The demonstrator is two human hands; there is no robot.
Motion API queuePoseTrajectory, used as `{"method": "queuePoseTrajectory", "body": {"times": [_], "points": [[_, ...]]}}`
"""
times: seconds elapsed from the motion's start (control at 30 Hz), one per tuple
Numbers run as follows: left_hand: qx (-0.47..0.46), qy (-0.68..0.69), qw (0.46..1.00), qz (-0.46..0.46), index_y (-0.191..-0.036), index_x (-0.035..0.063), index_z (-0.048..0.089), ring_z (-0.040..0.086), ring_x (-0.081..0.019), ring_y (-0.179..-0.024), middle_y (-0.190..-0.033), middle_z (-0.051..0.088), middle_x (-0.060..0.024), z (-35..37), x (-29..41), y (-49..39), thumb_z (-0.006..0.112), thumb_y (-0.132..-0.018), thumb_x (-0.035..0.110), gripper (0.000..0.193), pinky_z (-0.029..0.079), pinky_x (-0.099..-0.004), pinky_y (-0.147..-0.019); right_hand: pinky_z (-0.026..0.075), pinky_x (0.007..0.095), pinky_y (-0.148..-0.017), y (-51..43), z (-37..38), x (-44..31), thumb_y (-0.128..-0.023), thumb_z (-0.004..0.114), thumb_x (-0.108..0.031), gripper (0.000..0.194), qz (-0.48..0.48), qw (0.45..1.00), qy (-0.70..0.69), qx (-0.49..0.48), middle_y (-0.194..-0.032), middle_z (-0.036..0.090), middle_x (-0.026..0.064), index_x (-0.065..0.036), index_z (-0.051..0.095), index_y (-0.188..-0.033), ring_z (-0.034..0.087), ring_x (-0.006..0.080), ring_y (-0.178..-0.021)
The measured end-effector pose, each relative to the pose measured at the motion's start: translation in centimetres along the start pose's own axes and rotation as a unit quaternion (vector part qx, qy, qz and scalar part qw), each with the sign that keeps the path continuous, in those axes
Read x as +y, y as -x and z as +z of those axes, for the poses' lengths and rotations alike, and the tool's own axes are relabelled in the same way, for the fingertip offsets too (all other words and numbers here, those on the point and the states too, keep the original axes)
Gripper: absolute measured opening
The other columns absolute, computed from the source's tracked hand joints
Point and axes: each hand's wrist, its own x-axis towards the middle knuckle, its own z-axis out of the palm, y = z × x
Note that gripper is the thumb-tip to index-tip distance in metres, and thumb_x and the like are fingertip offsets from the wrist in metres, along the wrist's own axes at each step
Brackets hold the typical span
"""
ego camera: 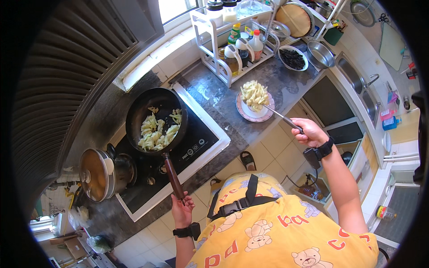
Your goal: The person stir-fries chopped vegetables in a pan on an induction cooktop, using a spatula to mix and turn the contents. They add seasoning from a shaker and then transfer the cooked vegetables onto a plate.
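My left hand (182, 208) is around the end of the brown handle (174, 177) of a black wok (131, 117). Inside the wok lie pieces of cooked cabbage (153, 129), mostly toward its near side. In my right hand (311, 132) is the dark handle of a long metal utensil (275, 112), likely a spatula or ladle; its head is hidden by food. A heap of pale cooked cabbage (254, 93) sits at that head, above a pink-rimmed white plate (240, 109) on the counter. Whether the heap touches the plate is hard to tell.
The wok stands on a black glass gas hob (201, 134) beside a lidded steel pot (97, 176). Behind the plate is a white rack (214, 50) of bottles. A bowl of dark food (292, 57) and a steel basin (320, 55) stand near the sink (350, 72). A ribbed hood (90, 67) overhangs the left.
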Motion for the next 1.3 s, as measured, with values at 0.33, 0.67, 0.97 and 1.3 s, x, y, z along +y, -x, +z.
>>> {"method": "queuePoseTrajectory", "body": {"times": [0.33, 0.67, 0.97, 1.3], "points": [[0.036, -0.048, 0.998, 0.023, -0.121, 0.0004, 0.062, 0.066, -0.0174, -0.074, -0.089, 0.070, -0.0067, -0.2, -0.9, -0.5, 0.046, -0.109, 0.051, 0.054, 0.057, -0.0317, -0.066, 0.029, 0.0258, -0.043, -3.4, -2.3, 2.9, -0.106, 0.047, -0.021, 0.032, -0.058, 0.979, 0.175, 0.090, -0.070, 0.051, -0.0024, -0.006, 0.059, -0.131, 0.037, 0.0057, -0.048], [0.006, -0.056, 0.997, 0.054, -0.125, -0.0012, 0.060, 0.066, -0.0172, -0.080, -0.095, 0.068, -0.0081, -0.6, -2.7, -1.0, 0.050, -0.106, 0.046, 0.052, 0.057, -0.0308, -0.070, 0.053, 0.0537, -0.077, -2.6, -0.2, 5.9, -0.101, 0.053, -0.016, 0.040, -0.279, 0.742, 0.548, 0.267, -0.085, 0.068, 0.0234, -0.003, 0.059, -0.139, 0.068, 0.0436, -0.084], [0.025, -0.073, 0.995, 0.058, -0.125, -0.0010, 0.060, 0.065, -0.0171, -0.079, -0.094, 0.068, -0.0076, -0.9, -2.9, -1.2, 0.051, -0.106, 0.045, 0.051, 0.056, -0.0305, -0.070, 0.054, 0.0488, -0.071, -2.6, -1.0, 9.0, -0.098, 0.062, -0.010, 0.049, -0.388, 0.673, 0.547, 0.312, -0.093, 0.059, 0.0148, -0.016, 0.058, -0.146, 0.064, 0.0382, -0.078], [0.084, -0.185, 0.970, 0.132, -0.117, 0.0013, 0.065, 0.060, -0.0105, -0.067, -0.088, 0.067, -0.0039, -1.2, -1.3, -2.4, 0.052, -0.107, 0.028, 0.031, 0.045, -0.0236, -0.054, 0.054, 0.0443, -0.069, -6.2, 0.4, 11.0, -0.096, 0.064, -0.009, 0.053, -0.419, 0.655, 0.552, 0.301, -0.095, 0.059, 0.0121, -0.022, 0.059, -0.147, 0.065, 0.0335, -0.078]]}}
